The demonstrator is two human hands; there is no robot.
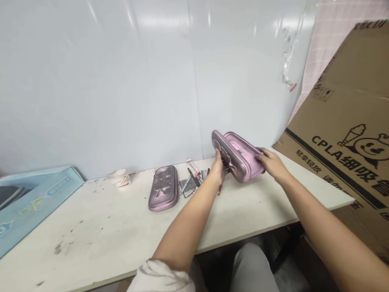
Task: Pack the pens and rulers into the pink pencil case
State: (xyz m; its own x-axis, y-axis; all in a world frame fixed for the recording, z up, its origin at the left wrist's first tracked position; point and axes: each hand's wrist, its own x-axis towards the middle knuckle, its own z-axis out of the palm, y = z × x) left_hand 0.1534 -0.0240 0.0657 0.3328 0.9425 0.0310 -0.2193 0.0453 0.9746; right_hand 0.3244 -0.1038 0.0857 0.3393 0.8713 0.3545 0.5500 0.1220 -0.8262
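Pink case held open in both hands over the right part of the table.
The left hand grips the tilted, embossed lid half, thumb on its outside; the right hand clasps the rim at the other side, fingers partly hidden. Left of the case, and partly blocked from view by the left hand and forearm, a jumble of pens and tools lies near the wall; a pencil pokes out just beside the left wrist. Next comes a shut second case, lying flat, then a paper bowl, and a blue box at the far left. A big carton leans at the table's right end.
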